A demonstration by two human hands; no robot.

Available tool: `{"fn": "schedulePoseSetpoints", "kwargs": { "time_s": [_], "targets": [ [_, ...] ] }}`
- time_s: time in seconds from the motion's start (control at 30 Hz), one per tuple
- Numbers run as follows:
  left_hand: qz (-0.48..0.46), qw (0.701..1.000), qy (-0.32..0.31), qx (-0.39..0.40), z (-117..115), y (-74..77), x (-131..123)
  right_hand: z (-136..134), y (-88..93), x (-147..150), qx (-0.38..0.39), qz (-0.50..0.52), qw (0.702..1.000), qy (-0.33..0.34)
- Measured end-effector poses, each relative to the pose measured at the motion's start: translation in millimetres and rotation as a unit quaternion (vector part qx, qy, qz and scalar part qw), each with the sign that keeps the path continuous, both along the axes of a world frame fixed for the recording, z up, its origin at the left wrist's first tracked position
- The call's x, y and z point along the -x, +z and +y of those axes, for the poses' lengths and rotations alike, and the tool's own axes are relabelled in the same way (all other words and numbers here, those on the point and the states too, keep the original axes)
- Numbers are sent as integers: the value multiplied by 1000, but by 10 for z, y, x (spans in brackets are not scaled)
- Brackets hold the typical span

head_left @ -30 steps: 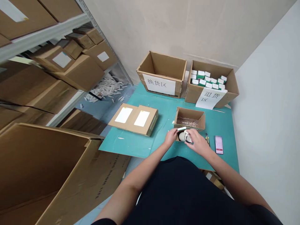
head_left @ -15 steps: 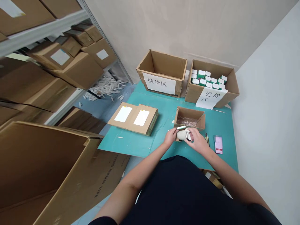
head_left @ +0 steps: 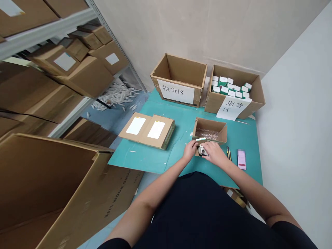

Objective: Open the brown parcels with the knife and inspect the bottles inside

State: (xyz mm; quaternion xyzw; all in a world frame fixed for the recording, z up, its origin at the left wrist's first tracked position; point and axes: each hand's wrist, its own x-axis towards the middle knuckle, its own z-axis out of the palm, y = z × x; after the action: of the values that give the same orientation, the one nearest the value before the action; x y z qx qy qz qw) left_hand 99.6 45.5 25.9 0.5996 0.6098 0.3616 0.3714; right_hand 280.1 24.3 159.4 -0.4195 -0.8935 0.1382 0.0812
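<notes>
At the front of the table my left hand [head_left: 190, 149] is closed on the side of a small box [head_left: 197, 152], brown inside, whose white-and-green flap [head_left: 200, 139] stands up at the top. A pale round tumbler [head_left: 200, 150] with a shiny metal rim sits mostly inside the small box's opening. Curled over the rim end, my right hand [head_left: 214, 152] grips the tumbler, and its fingers hide part of it. Just beyond both hands lies an open cardboard carton [head_left: 211, 124] with clear plastic wrap inside.
A utility knife [head_left: 229, 153] and a phone [head_left: 241, 159] lie to the right. Flat cardboard boxes [head_left: 147, 138] with white labels are at left. Behind stand two labelled cartons, one bare inside [head_left: 185, 71], the other [head_left: 252, 107] holding several white-and-green boxes. Shelving [head_left: 70, 107] fills the left.
The tumbler, which lay across in front of the small box with its side showing, has gone down into the box opening. My right hand has moved slightly left with it.
</notes>
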Motion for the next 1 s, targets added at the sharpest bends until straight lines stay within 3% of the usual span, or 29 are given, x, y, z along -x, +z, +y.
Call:
{"fn": "schedulePoseSetpoints", "kwargs": {
  "time_s": [0.37, 0.67, 0.83, 0.93, 1.0],
  "targets": [
    [-35, 999, 13, 31, 48, -1, -4, 260, -450, -24, 13, -103, 988, 110],
    [-32, 999, 5, 32, 76, 8, 16, 213, -533, 42, 48, -110, 989, 83],
    [-79, 996, 17, 46, 85, 24, 40, 86, -611, 13, 25, -3, 998, 55],
    [-143, 986, 9, 83, 76, 61, 38, -52, -715, -11, 16, 112, 993, -25],
    [-166, 981, 11, 102, 66, 93, 25, -143, -816, 1, 41, 202, 974, -94]
  ]
}}
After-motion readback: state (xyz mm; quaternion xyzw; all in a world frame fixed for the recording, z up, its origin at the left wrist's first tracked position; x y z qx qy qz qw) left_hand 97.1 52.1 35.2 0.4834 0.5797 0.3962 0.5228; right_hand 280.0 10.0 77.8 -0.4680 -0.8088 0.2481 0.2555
